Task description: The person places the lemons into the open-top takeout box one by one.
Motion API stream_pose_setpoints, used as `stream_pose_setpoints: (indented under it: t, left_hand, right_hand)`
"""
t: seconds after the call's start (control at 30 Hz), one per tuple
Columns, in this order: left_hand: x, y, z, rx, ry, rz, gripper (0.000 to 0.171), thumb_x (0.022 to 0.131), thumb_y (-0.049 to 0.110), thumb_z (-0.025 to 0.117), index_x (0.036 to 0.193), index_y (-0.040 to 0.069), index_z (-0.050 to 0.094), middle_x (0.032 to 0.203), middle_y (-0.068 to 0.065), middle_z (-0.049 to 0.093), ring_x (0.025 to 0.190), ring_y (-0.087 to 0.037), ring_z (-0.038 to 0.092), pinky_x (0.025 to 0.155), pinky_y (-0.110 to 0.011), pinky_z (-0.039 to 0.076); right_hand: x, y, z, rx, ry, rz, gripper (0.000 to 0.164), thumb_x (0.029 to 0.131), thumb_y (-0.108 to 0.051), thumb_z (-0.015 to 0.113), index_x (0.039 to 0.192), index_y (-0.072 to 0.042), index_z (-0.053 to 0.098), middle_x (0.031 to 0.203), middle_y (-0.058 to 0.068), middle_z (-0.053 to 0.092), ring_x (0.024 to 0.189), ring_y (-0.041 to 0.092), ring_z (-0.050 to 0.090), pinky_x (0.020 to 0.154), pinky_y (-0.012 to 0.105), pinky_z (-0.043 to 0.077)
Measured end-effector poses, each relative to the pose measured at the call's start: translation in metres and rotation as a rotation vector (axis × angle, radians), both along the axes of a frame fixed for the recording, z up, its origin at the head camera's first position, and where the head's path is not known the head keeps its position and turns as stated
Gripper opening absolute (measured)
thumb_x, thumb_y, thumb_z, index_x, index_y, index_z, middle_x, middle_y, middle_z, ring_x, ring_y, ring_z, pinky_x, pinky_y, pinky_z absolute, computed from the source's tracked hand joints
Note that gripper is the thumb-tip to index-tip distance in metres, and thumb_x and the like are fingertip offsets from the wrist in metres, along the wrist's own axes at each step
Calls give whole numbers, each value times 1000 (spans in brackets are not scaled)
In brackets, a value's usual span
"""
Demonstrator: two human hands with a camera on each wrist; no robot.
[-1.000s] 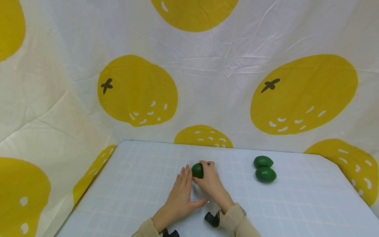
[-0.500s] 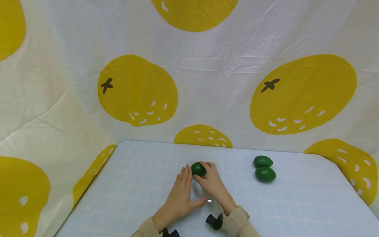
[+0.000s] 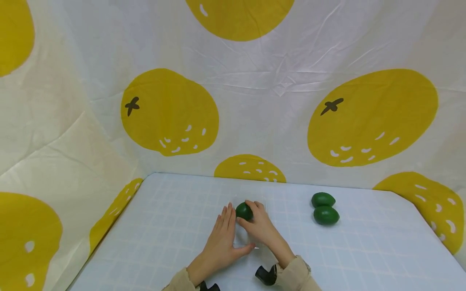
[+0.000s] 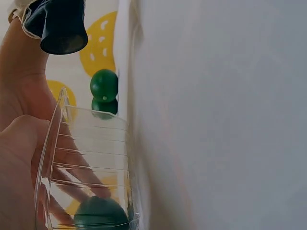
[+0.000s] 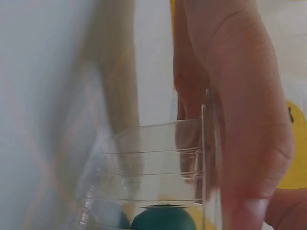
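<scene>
A green fruit (image 3: pixel 244 211) is lying inside a clear box (image 4: pixel 108 143), toward its far end. Your right hand (image 3: pixel 263 227) is pinching it between thumb and fingers. Your left hand (image 3: pixel 223 245) is resting along the box's left side, its fingers running straight and close together, its thumb spreading toward the near end. Two more fruits (image 3: pixel 326 215) are lying to the right on the checked tablecloth (image 3: pixel 371 242), touching each other. Behind, a cloth (image 3: pixel 262 121) is showing big printed yellow fruit (image 3: pixel 378 121), two bearing dark cross-shaped marks (image 3: pixel 332 106).
</scene>
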State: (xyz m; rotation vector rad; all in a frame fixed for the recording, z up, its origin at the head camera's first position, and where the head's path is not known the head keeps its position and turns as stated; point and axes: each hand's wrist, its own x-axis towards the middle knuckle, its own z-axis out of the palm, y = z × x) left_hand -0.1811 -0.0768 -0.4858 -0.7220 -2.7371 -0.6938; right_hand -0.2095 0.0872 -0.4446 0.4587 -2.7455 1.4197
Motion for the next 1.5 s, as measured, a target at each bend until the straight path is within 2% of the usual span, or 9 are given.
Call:
stream_pose_setpoints:
  t: [0.17,0.47,0.6,0.83,0.97,1.13,1.27,1.37,1.5]
  left_hand:
    - [0,0,0,-11,-8,4,113,86,75,53,154,-8,17,163,-21,6,149,-40,13,115,-57,24]
    - [1,0,1,-11,-26,9,112,86,74,53,153,-10,21,164,-20,5,149,-39,12,116,-56,21]
    - [0,0,0,-15,-48,13,113,86,76,51,154,-8,18,164,-19,2,150,-38,10,117,-55,19]
    - [0,1,1,-29,-72,35,116,83,80,50,154,-7,19,165,-18,4,150,-36,9,118,-53,18]
    - [1,1,0,-27,-80,39,117,83,81,49,154,-7,19,164,-20,6,150,-36,9,118,-53,18]
    - [1,1,0,-15,-71,38,117,83,81,49,154,-7,18,165,-20,6,150,-37,9,118,-53,18]
    - [1,2,-1,-8,-84,36,118,83,80,49,155,-7,16,165,-17,1,151,-36,7,119,-52,16]
    - [0,2,-2,-15,-83,40,118,83,80,49,155,-7,16,165,-15,-1,151,-36,7,119,-52,16]
    - [1,2,0,-19,-89,39,117,83,80,49,155,-6,16,165,-16,-1,151,-35,6,119,-52,15]
  right_hand:
    - [8,2,8,36,-2,25,62,92,-25,69,140,7,46,144,41,32,125,53,45,96,66,43]
    - [20,9,20,40,-24,51,61,92,-27,69,140,6,48,147,38,30,130,54,40,98,68,40]
    - [22,16,23,36,-21,48,59,92,-27,70,138,4,51,147,36,33,129,52,43,97,65,43]
    - [24,40,27,-73,-6,5,51,94,-22,69,136,2,53,150,29,34,133,47,41,96,51,50]
    - [26,61,28,-56,97,-81,45,94,-16,70,133,-1,55,144,24,44,125,45,50,91,46,54]
    - [27,92,26,-40,270,-227,41,91,-8,71,129,-1,58,131,18,56,115,39,58,87,44,56]
    - [29,120,23,-73,385,-408,38,90,-2,69,126,1,59,125,18,58,110,31,57,86,23,53]
    - [31,141,19,-123,374,-551,38,92,-3,65,128,2,57,129,20,53,112,31,49,87,20,44]
    - [32,163,9,-156,266,-689,45,93,-9,61,135,3,50,138,26,41,120,40,37,90,41,36]
